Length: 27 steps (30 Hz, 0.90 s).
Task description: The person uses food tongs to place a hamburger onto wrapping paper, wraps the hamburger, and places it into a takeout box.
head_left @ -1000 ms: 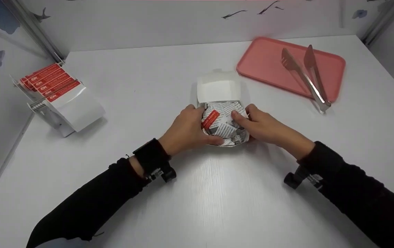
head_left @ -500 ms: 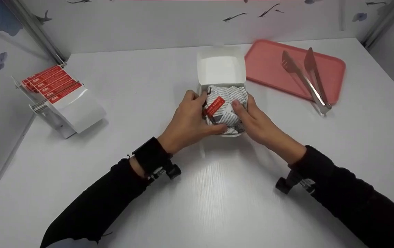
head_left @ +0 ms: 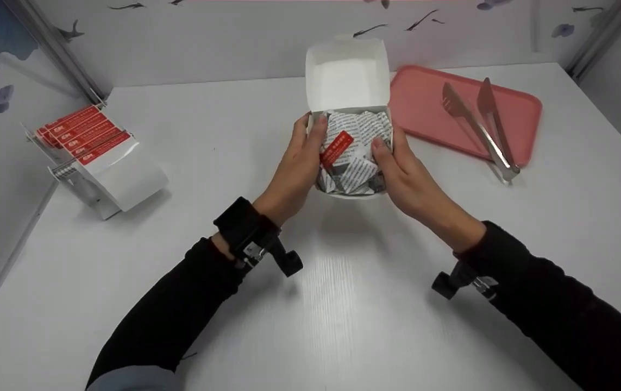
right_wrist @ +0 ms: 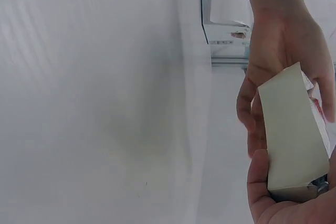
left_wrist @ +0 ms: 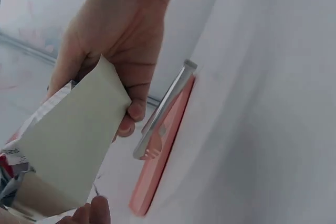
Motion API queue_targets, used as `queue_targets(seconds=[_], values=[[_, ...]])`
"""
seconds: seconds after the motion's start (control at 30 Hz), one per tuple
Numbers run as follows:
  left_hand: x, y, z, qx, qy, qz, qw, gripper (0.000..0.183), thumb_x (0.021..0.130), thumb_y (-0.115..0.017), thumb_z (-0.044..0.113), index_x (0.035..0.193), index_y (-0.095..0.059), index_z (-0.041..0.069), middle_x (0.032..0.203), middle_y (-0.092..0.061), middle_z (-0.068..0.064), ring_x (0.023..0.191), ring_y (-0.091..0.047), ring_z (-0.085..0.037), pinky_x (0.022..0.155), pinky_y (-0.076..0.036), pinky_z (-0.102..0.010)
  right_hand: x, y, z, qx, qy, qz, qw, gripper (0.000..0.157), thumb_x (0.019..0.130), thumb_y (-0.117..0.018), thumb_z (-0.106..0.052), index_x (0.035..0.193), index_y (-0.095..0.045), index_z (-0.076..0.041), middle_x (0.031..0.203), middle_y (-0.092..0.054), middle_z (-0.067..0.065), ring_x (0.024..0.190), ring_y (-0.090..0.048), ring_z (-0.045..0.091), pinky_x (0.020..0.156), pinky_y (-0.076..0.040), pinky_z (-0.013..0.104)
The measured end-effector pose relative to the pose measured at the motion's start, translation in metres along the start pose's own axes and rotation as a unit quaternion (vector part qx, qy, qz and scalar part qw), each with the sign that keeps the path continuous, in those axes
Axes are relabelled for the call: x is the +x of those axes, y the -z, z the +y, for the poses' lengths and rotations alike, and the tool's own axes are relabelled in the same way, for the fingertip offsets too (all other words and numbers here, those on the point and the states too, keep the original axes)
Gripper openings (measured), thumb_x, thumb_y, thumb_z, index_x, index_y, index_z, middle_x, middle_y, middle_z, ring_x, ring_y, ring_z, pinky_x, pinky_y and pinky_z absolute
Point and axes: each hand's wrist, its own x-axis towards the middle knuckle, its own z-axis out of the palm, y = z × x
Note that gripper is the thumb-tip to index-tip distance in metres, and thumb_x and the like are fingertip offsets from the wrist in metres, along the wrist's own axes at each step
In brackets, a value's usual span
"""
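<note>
A white burger box (head_left: 347, 76) with its lid raised is held up off the table between both hands. Inside it sits a bundle wrapped in newsprint-patterned paper (head_left: 367, 122), bearing a red sticker (head_left: 337, 148). My left hand (head_left: 296, 171) grips the box's left side, thumb along the rim. On the right side my right hand (head_left: 416, 182) holds it, the thumb over the edge against the wrapping. The plain front wall of the box (left_wrist: 79, 135) fills much of the left wrist view, with the right hand (left_wrist: 118, 38) behind it.
A pink tray (head_left: 419, 103) lies at the back right, partly behind the box. Metal tongs (head_left: 481, 127) rest on it, their joined end past its front edge. At the left stands a rack of white sheets with red headers (head_left: 98, 141). Patterned walls border the table.
Both hands have raised the box and carried it away from me, tilting it so the lid stands more upright. The left thumb has shifted from the front edge to the left rim.
</note>
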Motion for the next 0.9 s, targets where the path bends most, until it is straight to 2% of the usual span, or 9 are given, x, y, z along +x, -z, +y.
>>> queue_targets(seconds=[0.1, 0.23, 0.33, 0.4, 0.57, 0.67, 0.77, 0.83, 0.9], values=[[0.001, -0.004, -0.002, -0.037, 0.011, -0.018, 0.9991, 0.062, 0.116, -0.029, 0.051, 0.171, -0.011, 0.029, 0.154, -0.050, -0.002, 0.145, -0.048, -0.014, 0.124, -0.038, -0.038, -0.001, -0.005, -0.001, -0.008, -0.005, -0.006, 1.000, 0.073, 0.117, -0.030, -0.040, 0.172, 0.012, -0.017, 0.179, -0.018, 0.010, 0.163, -0.019, 0.021, 0.135, -0.014, 0.045], [-0.001, -0.011, -0.002, 0.004, -0.010, -0.022, 0.9997, 0.066, 0.117, -0.026, 0.049, 0.173, 0.003, 0.032, 0.174, -0.026, 0.001, 0.164, -0.021, -0.016, 0.134, -0.022, -0.045, -0.004, -0.007, -0.005, -0.019, 0.001, -0.014, 1.000, 0.074, 0.118, -0.027, -0.039, 0.170, 0.020, -0.015, 0.182, -0.001, 0.007, 0.167, -0.008, 0.021, 0.137, -0.009, 0.046], [-0.002, -0.012, -0.002, 0.022, -0.016, -0.033, 0.9991, 0.068, 0.117, -0.026, 0.049, 0.173, 0.009, 0.034, 0.180, -0.013, 0.003, 0.167, -0.010, -0.016, 0.136, -0.018, -0.047, -0.006, -0.005, -0.007, -0.029, 0.002, -0.022, 0.999, 0.075, 0.118, -0.026, -0.038, 0.169, 0.023, -0.014, 0.182, 0.003, 0.007, 0.167, -0.005, 0.022, 0.137, -0.008, 0.047], [-0.002, -0.009, -0.001, 0.017, -0.017, -0.043, 0.9988, 0.069, 0.117, -0.029, 0.049, 0.172, 0.009, 0.036, 0.179, -0.016, 0.003, 0.166, -0.015, -0.015, 0.135, -0.020, -0.045, -0.006, -0.002, -0.008, -0.024, 0.004, -0.021, 0.999, 0.072, 0.118, -0.027, -0.035, 0.170, 0.019, -0.015, 0.182, -0.001, 0.008, 0.167, -0.008, 0.024, 0.137, -0.009, 0.048], [-0.001, -0.003, -0.002, 0.003, -0.014, -0.063, 0.9979, 0.080, 0.114, -0.047, 0.047, 0.172, 0.006, 0.037, 0.165, -0.038, 0.003, 0.150, -0.045, -0.013, 0.125, -0.039, -0.039, -0.006, 0.005, -0.012, -0.010, -0.008, -0.027, 1.000, 0.068, 0.118, -0.029, -0.033, 0.173, 0.008, -0.016, 0.181, -0.010, 0.007, 0.166, -0.012, 0.021, 0.136, -0.010, 0.046], [-0.002, 0.000, -0.002, 0.006, -0.002, -0.061, 0.9981, 0.082, 0.113, -0.051, 0.045, 0.173, 0.004, 0.036, 0.158, -0.045, 0.002, 0.140, -0.053, -0.012, 0.120, -0.044, -0.036, -0.006, 0.007, -0.012, 0.002, -0.020, -0.046, 0.999, 0.067, 0.118, -0.030, -0.035, 0.174, 0.003, -0.017, 0.181, -0.015, 0.007, 0.165, -0.015, 0.019, 0.136, -0.013, 0.045], [-0.003, 0.003, -0.001, 0.004, 0.008, -0.058, 0.9983, 0.080, 0.113, -0.051, 0.044, 0.173, 0.002, 0.034, 0.157, -0.047, 0.000, 0.139, -0.053, -0.013, 0.120, -0.043, -0.036, -0.004, 0.010, -0.012, 0.023, -0.034, -0.066, 0.997, 0.064, 0.118, -0.032, -0.035, 0.174, -0.007, -0.019, 0.172, -0.034, 0.010, 0.155, -0.035, 0.019, 0.128, -0.029, 0.040], [-0.004, 0.004, -0.001, 0.009, 0.016, -0.056, 0.9982, 0.081, 0.113, -0.050, 0.045, 0.173, 0.003, 0.032, 0.163, -0.042, 0.000, 0.144, -0.049, -0.013, 0.123, -0.041, -0.037, -0.001, 0.014, -0.012, 0.034, -0.046, -0.081, 0.995, 0.064, 0.117, -0.034, -0.038, 0.174, -0.011, -0.020, 0.163, -0.046, 0.013, 0.144, -0.048, 0.020, 0.117, -0.043, 0.036], [-0.006, 0.004, 0.000, 0.012, 0.019, -0.058, 0.9981, 0.083, 0.113, -0.051, 0.046, 0.173, 0.004, 0.031, 0.167, -0.037, 0.000, 0.148, -0.045, -0.013, 0.125, -0.038, -0.038, 0.001, 0.020, -0.014, 0.037, -0.066, -0.088, 0.993, 0.067, 0.116, -0.037, -0.043, 0.174, -0.010, -0.021, 0.156, -0.052, 0.015, 0.135, -0.056, 0.022, 0.107, -0.049, 0.032]])
